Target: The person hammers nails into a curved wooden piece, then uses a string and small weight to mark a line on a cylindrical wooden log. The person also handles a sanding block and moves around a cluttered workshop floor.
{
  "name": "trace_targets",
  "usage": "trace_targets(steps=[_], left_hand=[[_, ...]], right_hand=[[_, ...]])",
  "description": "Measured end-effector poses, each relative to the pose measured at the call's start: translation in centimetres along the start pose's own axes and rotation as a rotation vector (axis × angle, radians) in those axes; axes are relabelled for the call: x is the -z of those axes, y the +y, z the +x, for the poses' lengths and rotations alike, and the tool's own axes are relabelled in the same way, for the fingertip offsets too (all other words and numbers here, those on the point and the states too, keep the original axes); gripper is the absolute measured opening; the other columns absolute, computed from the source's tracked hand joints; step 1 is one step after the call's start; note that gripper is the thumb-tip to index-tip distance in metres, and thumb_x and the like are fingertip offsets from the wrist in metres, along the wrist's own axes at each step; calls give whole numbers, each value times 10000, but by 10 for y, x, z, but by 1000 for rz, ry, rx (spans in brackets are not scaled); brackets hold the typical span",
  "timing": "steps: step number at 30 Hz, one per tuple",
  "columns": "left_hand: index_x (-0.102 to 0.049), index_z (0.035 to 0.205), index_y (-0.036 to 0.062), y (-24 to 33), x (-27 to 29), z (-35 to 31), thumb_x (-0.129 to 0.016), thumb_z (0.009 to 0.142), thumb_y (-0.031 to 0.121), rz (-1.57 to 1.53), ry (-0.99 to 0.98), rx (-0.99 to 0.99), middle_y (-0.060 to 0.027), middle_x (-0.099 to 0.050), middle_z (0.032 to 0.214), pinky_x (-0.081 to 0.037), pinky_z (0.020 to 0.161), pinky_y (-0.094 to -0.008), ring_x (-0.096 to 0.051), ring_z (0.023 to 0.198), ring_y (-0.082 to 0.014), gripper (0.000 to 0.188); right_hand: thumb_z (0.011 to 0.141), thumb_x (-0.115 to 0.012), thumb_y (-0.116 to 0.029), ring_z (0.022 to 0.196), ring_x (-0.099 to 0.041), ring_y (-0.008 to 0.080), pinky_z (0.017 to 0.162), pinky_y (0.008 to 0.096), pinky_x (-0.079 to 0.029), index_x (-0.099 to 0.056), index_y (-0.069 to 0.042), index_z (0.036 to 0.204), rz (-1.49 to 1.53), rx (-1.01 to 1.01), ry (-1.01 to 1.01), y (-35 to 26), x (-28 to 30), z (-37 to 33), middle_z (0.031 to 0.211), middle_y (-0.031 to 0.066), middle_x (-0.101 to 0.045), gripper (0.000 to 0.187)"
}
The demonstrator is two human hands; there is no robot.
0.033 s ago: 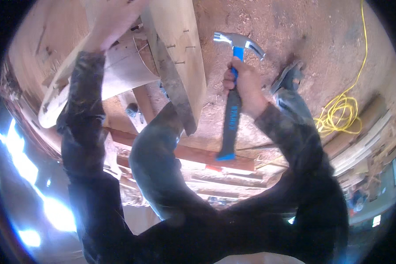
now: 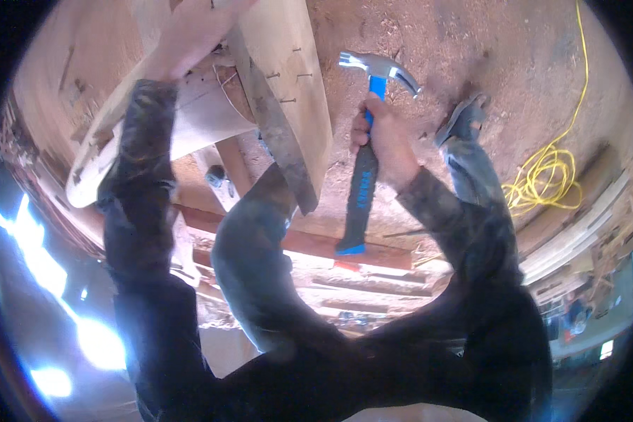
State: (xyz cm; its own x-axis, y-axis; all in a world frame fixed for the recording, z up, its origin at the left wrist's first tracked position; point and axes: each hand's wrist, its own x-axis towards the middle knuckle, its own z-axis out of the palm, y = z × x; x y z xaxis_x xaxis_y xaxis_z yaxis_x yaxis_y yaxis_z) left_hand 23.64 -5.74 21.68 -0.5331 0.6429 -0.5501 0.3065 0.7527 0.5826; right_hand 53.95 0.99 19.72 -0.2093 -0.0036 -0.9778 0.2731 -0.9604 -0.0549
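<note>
My right hand (image 2: 392,144) is wrapped round the upper handle of a claw hammer (image 2: 363,190). The hammer has a blue and black handle and a shiny metal head pointing away from me. At the top edge my left hand (image 2: 193,39) reaches over the wooden pieces; its fingers are partly cut off by the frame, so its grip cannot be made out. Right of it lies a thick, pale wooden board (image 2: 292,84) with a rounded near end. Several nails (image 2: 288,100) stick out of its face. A curved wooden panel (image 2: 204,116) lies under my left forearm.
My bent left leg (image 2: 250,246) is close to the board's near end, and my right foot (image 2: 464,119) rests on the dusty ground. A tangled yellow cord (image 2: 545,184) lies at the right. Stacked planks (image 2: 373,285) lie close to my body.
The hammer and my right hand have shifted slightly left. My left hand sits a little further right, and the whole view has moved slightly.
</note>
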Motion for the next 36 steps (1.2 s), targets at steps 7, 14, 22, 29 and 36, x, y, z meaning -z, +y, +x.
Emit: trace_targets(steps=[7, 14, 22, 29, 36], left_hand=[[-692, 1233, -37, -16, 2, 21, -729, 932, 444, 39, -7, 57, -111, -744, 1143, -522, 911, -334, -685, 1029, -191, 568], [-692, 1218, -44, -8, 2, 17, -730, 936, 420, 49, 11, 73, -100, -744, 1119, -522, 898, -332, -681, 1004, -180, 545], [-709, 1191, -42, -9, 2, 17, -715, 934, 415, 19, -27, 42, -105, -752, 1089, -523, 896, -335, -688, 1006, -184, 524], [-709, 1205, -31, -3, 3, 17, -712, 930, 427, 65, -26, 4, -124, -760, 1107, -527, 898, -343, -701, 1011, -203, 534], [-716, 1215, -6, -9, -1, 15, -693, 941, 442, -34, -14, 7, -126, -766, 1115, -539, 909, -360, -717, 1015, -221, 526]], right_hand=[[1041, -581, -355, 485, -508, 132, 427, 343, -474, -542, -66, 930, -83, 36, -67, 14, 18, 3, 668, 13, -506, 313], [1065, -553, -372, 464, -484, 109, 395, 292, -450, -537, -102, 895, 156, 257, 279, 25, 7, -7, 625, -8, -468, 320], [1074, -525, -353, 460, -484, 124, 408, 333, -474, -511, -92, 896, 110, 131, 197, 21, 1, -14, 650, 7, -470, 316], [1065, -547, -412, 465, -462, 104, 396, 315, -438, -506, -118, 898, 124, 112, 92, 31, -5, -18, 641, -17, -449, 340], [1069, -544, -436, 445, -438, 82, 391, 272, -427, -507, -124, 912, -83, 162, 23, 29, 4, -86, 621, -32, -431, 351]])
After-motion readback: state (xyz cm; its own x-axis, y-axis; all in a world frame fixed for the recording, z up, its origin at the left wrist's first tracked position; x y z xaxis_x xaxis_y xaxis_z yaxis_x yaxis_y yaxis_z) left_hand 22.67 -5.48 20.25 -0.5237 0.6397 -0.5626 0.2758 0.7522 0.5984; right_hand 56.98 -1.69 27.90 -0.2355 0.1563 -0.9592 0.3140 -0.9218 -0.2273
